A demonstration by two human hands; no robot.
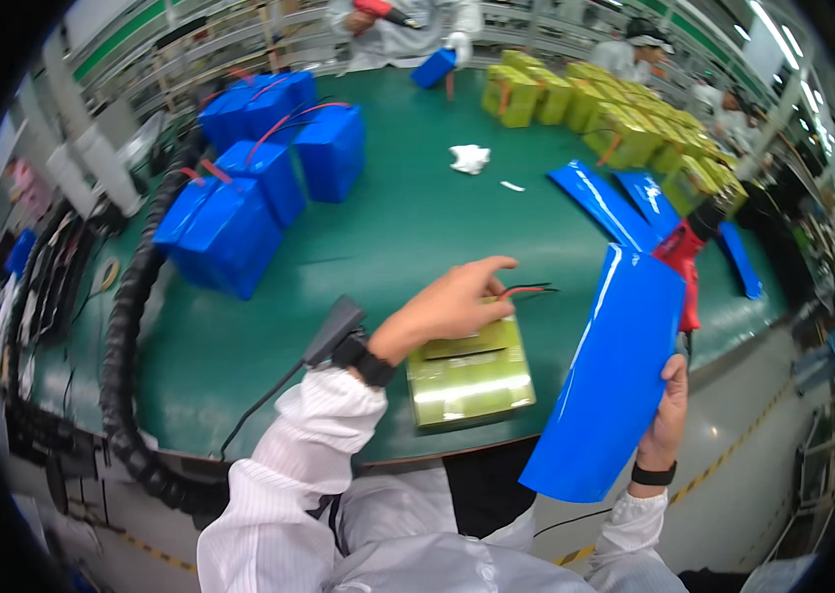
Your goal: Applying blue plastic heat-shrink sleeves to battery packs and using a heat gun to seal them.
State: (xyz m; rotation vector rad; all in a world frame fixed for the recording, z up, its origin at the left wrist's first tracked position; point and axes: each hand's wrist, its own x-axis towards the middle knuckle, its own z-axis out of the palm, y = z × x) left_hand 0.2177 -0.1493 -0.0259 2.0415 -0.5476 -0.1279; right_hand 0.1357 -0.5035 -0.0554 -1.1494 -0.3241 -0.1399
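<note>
Right now my left hand (452,301) rests flat, fingers spread, on the yellow-green battery pack (469,374) lying on the green table (398,222). My right hand (669,415) pinches the blue sleeve (610,381) by its edge, just beside the pack. I'd steady the pack and open the sleeve's mouth squarely before sliding it on.

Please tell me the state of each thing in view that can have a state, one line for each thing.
left hand: open, resting on the green pack
right hand: gripping the blue sleeve
green pack: bare, flat on the table
blue sleeve: flat, empty, held up
blue packs: wrapped
red heat gun: lying unused
</note>
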